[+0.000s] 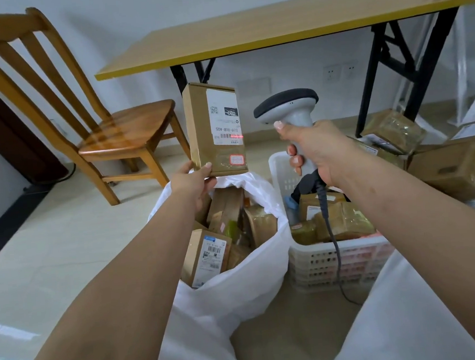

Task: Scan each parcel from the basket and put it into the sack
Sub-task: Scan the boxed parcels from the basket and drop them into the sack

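Observation:
My left hand [194, 180] grips the bottom of a brown cardboard parcel [202, 131] and holds it upright above the white sack [239, 283]. A red scan line lies across the barcode on its white label. My right hand [313, 151] grips the handle of a grey barcode scanner [287, 106], whose head points left at the parcel. The open sack holds several brown parcels. To its right stands a white plastic basket [332, 260] with several taped parcels inside. The scanner's cable hangs down over the basket.
A wooden chair [111, 127] stands at the left behind the sack. A yellow-topped folding table [275, 30] with black legs spans the back. More cardboard boxes [456, 166] are piled on the floor at the right. Tiled floor lies open at the left.

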The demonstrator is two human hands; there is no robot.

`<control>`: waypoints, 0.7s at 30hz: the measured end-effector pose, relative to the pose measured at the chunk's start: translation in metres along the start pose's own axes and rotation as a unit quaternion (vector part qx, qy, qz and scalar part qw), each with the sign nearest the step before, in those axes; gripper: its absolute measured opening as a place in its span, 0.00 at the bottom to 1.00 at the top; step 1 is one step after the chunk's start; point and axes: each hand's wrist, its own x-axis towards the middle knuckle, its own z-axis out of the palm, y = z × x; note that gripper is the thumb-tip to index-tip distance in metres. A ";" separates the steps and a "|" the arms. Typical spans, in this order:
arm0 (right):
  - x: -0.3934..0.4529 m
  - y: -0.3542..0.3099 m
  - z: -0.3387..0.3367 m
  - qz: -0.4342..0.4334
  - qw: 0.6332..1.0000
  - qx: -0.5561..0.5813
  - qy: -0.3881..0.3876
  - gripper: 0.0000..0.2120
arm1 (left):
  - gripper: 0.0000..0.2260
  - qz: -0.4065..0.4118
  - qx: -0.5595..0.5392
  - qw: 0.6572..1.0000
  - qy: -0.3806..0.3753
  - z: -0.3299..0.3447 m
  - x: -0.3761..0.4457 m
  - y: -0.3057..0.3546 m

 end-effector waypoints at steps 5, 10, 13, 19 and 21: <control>0.003 0.005 0.002 0.005 1.000 -0.004 0.001 0.14 | 0.22 0.001 -0.008 1.000 -0.001 -0.005 0.004 -0.004; 0.003 0.008 0.004 0.010 1.000 0.001 -0.004 0.13 | 0.22 -0.002 -0.011 1.000 -0.001 -0.007 0.006 -0.008; 0.003 0.009 0.004 0.013 1.000 -0.004 -0.003 0.13 | 0.24 -0.002 -0.020 1.000 -0.001 -0.010 0.007 -0.009; 0.003 0.010 0.008 0.017 1.000 -0.008 -0.002 0.14 | 0.24 -0.002 -0.034 0.999 0.006 -0.013 0.003 -0.009; 0.003 0.011 0.009 0.018 1.000 -0.011 0.000 0.14 | 0.24 -0.002 -0.028 1.000 0.010 -0.014 0.002 -0.010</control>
